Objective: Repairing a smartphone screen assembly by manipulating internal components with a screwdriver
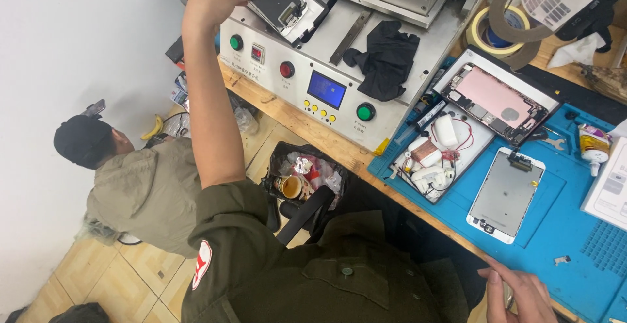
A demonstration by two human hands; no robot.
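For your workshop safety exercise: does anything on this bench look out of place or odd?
A crumpled black cloth lies on the machine beside its lid, and a phone sits opened on the blue mat.

Bright, even indoor light; sharp, slight edge distortion.

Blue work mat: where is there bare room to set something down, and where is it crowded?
The blue work mat lies bare right of the white phone screen panel, toward the grid corner, and along its near edge by the right hand. It is crowded at the white parts tray and the opened pink phone body.
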